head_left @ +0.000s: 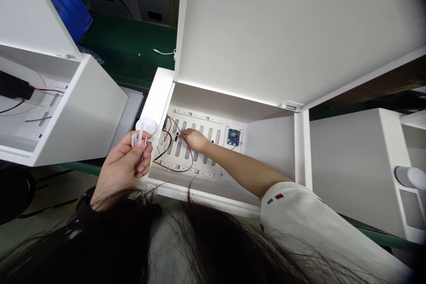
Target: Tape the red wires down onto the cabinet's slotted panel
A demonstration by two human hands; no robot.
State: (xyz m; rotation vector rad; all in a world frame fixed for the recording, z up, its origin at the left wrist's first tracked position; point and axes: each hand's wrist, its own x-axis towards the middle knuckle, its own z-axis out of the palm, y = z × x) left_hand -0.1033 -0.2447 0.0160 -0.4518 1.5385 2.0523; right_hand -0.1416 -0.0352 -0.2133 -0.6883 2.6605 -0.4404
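Observation:
My left hand [128, 159] is closed around several small white plastic strips [141, 132], which stick up between thumb and fingers. It is beside a round white knob [148, 126] on the left edge of the open white cabinet [271, 137]. Inside that cabinet, my right hand [196, 140] reaches down to the slotted white back panel [218, 136]. Its fingers are pinched by a small black part [176, 136]; whatever they grip is too small to make out. A red wire [190, 159] and a black wire [169, 145] loop close to these fingertips.
A blue circuit board [233, 136] is mounted in the cabinet, right of the slots. The cabinet's raised door [282, 31] rises behind. Other white cabinets stand at left [80, 115] and right [353, 168] on the green bench [133, 49]. A blue bin [66, 4] sits at the back left.

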